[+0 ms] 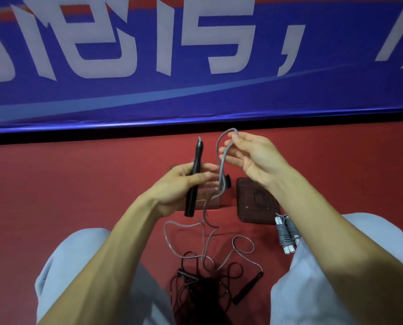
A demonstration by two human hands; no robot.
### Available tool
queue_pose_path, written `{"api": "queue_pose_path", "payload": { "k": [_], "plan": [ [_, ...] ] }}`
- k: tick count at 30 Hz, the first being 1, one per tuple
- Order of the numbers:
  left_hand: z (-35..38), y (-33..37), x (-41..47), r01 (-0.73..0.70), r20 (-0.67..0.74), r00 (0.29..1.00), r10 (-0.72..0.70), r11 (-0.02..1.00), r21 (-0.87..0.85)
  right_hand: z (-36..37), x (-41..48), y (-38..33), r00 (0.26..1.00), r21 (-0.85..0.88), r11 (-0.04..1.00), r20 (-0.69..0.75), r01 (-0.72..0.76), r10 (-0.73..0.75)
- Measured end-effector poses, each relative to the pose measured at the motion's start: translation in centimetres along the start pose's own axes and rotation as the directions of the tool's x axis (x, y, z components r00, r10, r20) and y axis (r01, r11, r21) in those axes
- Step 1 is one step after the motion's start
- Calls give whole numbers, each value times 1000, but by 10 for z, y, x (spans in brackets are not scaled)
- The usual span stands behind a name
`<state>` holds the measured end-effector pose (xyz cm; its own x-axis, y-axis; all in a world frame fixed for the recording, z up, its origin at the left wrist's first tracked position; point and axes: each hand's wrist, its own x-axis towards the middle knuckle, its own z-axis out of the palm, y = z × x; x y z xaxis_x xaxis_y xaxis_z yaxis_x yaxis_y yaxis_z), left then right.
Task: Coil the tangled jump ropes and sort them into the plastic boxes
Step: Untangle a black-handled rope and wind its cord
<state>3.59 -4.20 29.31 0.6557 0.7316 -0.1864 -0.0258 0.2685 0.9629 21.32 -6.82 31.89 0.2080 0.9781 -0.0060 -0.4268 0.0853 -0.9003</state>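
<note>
In the centre of the frame, your left hand [181,186] is wrapped round the black handle [195,174] of the grey jump rope [221,165], holding it nearly upright. Just to its right, your right hand [252,158] pinches a raised loop of that cord. The rest of it trails down onto the red floor [78,184] between your knees, over a tangled black rope [188,287]. Behind your hands stands a clear plastic box [219,204], with a flat lid [254,202] beside it on the right. Below the lid lies a coiled rope with white handles [286,233].
</note>
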Motion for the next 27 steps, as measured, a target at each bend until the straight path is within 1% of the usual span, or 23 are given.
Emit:
{"api": "queue_pose_path", "payload": {
  "k": [1, 3, 6, 8, 11, 13, 15, 17, 18, 20, 22, 24, 26, 27],
  "plan": [
    [2, -1, 0, -4, 43, 999, 2, 999, 41, -1, 1, -1, 1000, 80, 997, -30, 8, -5],
    [5, -2, -1, -32, 74, 997, 24, 994, 108, -4, 3, -4, 996, 205, 978, -93, 28, -9],
    [6, -4, 0, -89, 60, 995, 79, 980, 179, -7, 5, -5, 983, 287, 957, -184, 47, 7],
    [6, -6, 1, -108, 37, 994, 103, 979, 171, -8, 6, -3, 975, 311, 949, -221, 44, 27],
    [7, -6, 1, -127, 23, 992, 125, 985, 114, -8, 8, 0, 967, 320, 947, -248, 29, 54],
    [9, -5, 1, -173, 8, 985, 173, 981, 90, -8, 7, 1, 965, 294, 955, -257, 29, 50],
    [10, -2, 0, -233, -36, 972, 234, 972, 21, -9, 7, 2, 970, 247, 969, -239, 15, 46],
    [11, 1, 1, -279, -117, 956, 269, 957, -80, -10, 8, 6, 975, 149, 988, -211, -35, 67],
    [10, 3, 2, -299, -167, 947, 276, 945, -133, -11, 9, 10, 977, 61, 996, -197, -68, 78],
    [8, 7, 4, -342, -257, 925, 280, 908, -242, -10, 9, 17, 986, -195, 974, -140, -119, 92],
    [5, 9, 5, -382, -317, 906, 280, 864, -328, -6, 6, 25, 990, -430, 891, -56, -142, 131],
    [1, 11, 6, -409, -365, 891, 269, 825, -390, -2, 4, 35, 977, -586, 798, 46, -141, 207],
    [-2, 12, 6, -434, -394, 880, 264, 785, -442, 0, 2, 44, 949, -752, 654, 138, -86, 285],
    [-4, 13, 7, -446, -404, 875, 265, 766, -463, 0, 2, 47, 936, -819, 571, 158, -54, 316]
  ]
}}
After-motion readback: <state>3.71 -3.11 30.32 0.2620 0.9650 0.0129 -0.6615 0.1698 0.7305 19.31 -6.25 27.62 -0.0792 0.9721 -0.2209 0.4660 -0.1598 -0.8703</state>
